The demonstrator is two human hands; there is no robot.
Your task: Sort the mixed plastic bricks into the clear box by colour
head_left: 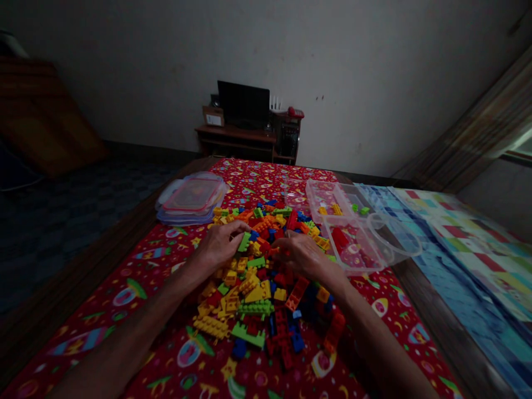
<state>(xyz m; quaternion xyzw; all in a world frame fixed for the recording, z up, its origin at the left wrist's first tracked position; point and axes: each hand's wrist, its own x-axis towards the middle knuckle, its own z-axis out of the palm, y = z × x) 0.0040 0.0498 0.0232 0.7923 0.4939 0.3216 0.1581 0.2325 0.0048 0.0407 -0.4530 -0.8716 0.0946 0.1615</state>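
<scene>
A pile of plastic toy bricks (249, 282) in yellow, green, red, orange and blue spreads over the middle of the table. At its left side my left hand (222, 244) pinches a green toy brick (244, 242) between thumb and fingers. My right hand (305, 254) reaches into the right side of the pile, fingers bent and together among red and orange bricks. What those fingers hold, if anything, is hidden. Closer to me lie a long green brick (256, 308), a yellow brick (211, 327) and a red piece (282, 335).
Clear plastic containers (353, 220) stand at the right; a few yellow, green and red bricks sit in separate compartments. Stacked lids (193, 198) lie at the left. A red patterned cloth (124, 310) covers the table. A bed (469, 249) adjoins on the right.
</scene>
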